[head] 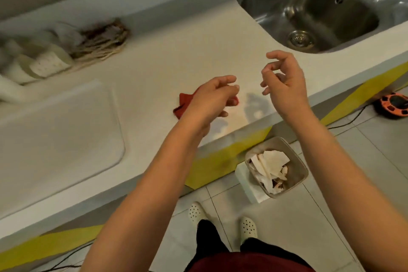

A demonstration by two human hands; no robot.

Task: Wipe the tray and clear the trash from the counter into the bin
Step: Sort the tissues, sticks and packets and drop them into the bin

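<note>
A white tray [57, 139] lies flat on the white counter [176, 51] at the left. A red cloth [182, 104] sits on the counter near its front edge. My left hand [212, 97] hovers over the cloth with its fingers loosely curled, hiding most of it; whether it touches the cloth I cannot tell. To the right, my right hand [284, 81] hangs above the counter, fingers relaxed, holding nothing. A small grey bin [301, 169] stands on the floor below the counter edge, with crumpled white paper [271, 161] inside.
A steel sink [309, 13] is set into the counter at the back right. White packaging [47, 64] and a brown stringy bundle [101, 42] lie at the back left. An orange cable reel [394, 102] sits on the tiled floor at the right. My feet stand near the bin.
</note>
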